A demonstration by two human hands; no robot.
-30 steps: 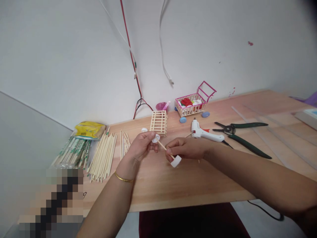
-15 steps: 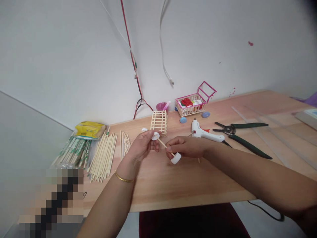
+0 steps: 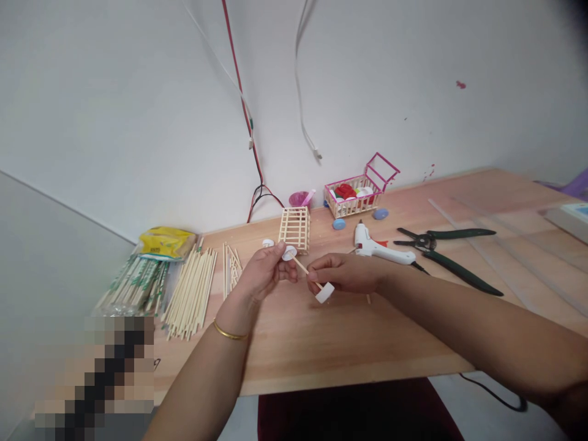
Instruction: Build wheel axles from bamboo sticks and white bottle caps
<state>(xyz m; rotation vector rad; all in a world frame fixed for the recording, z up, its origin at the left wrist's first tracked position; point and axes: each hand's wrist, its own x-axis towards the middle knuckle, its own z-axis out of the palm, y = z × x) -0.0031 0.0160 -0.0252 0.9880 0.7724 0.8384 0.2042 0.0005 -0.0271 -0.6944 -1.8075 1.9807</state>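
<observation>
A thin wooden stick (image 3: pixel 301 264) spans the space between my hands, with a white bottle cap at each end. My left hand (image 3: pixel 264 269) pinches the far white cap (image 3: pixel 289 253) between thumb and fingers. Closed round the stick, close to the near white cap (image 3: pixel 325 293), is my right hand (image 3: pixel 333 271). Just beyond my hands stands a small frame of wooden sticks (image 3: pixel 295 226). Another white cap (image 3: pixel 268 244) lies left of that frame. The glue gun (image 3: pixel 381 248) rests behind my right hand.
At left lie loose wooden sticks (image 3: pixel 190 294), packed sticks (image 3: pixel 138 282) and a yellow packet (image 3: pixel 166 242). Along the wall stand a pink-edged stick cart (image 3: pixel 353 199) holding caps and a purple bowl (image 3: pixel 299 199). Green-handled pliers (image 3: pixel 452 245) lie to the right.
The near white cap has turned slightly with the stick. Both hands keep their hold in nearly the same place, and the view has shifted a little.
</observation>
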